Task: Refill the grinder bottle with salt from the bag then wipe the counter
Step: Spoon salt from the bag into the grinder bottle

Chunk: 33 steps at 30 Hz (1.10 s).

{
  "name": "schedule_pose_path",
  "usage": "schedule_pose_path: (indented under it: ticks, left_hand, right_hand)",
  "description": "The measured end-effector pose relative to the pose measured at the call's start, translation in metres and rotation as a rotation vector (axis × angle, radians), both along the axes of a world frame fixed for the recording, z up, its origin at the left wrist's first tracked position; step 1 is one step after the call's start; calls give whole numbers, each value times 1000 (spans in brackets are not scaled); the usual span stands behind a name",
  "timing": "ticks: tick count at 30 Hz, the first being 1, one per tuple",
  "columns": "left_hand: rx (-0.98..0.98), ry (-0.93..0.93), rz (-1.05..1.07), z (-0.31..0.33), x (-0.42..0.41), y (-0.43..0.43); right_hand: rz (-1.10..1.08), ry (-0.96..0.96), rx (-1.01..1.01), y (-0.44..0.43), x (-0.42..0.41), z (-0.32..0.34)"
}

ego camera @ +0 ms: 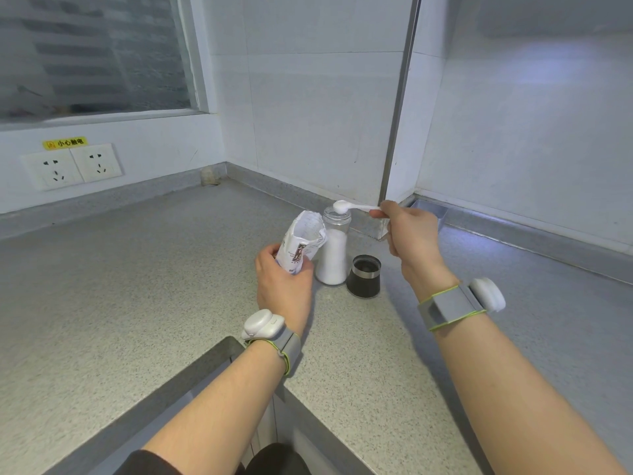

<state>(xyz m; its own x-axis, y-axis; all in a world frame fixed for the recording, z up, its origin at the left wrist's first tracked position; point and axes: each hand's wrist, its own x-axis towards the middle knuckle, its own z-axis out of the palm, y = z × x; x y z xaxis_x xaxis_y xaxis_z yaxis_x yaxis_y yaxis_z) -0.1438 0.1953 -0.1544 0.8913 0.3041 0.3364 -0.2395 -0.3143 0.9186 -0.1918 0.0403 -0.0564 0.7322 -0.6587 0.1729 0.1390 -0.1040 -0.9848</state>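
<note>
1. Table (137,303): grey speckled top in a white-walled corner.
2. Left hand (282,282): fingers curled round the opened salt bag (303,240), which leans against the left side of the grinder bottle (333,255).
3. Grinder cap (363,277): black, just right of the bottle.
4. Grinder bottle: clear, upright, uncapped, mostly filled with salt.
5. Right hand (411,234): fingers pinch a white spoon (346,207), its heaped bowl over the bottle's mouth.

One wide-angle camera on the person's head looks forward and down from close above the counter (137,286) into its corner, the left hand (284,286) and right hand (411,234) at mid-frame, a window (92,53) at upper left and wall (531,132) at right.
</note>
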Motion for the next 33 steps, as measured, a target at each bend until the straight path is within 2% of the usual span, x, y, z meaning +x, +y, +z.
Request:
schedule_pose_path:
  ticks: [6, 13, 16, 20, 24, 29, 33]
  left_hand:
    - [-4, -4, -12, 1, -1, 0]
    - [-27, -21, -29, 3, -4, 0]
    - [-36, -39, -35, 4, -5, 0]
    - [-49, -54, -35, 4, -6, 0]
    - [-65, -59, -35, 4, -6, -1]
    - [-88, -71, -44, 4, -7, 0]
    - [-111, -128, -75, 5, -9, 1]
  right_hand:
    - [-94, 26, -261, 4, 1, -2]
    - [-213, -179, -1035, 13, -6, -3]
    - [-207, -273, -1225, 14, -8, -4]
    - [-215, -339, -1255, 11, -8, -4]
    - [-228, -434, -1105, 14, -9, -3]
    - [-46, -497, -896, 17, -12, -1]
    - [77, -407, -935, 21, -11, -2]
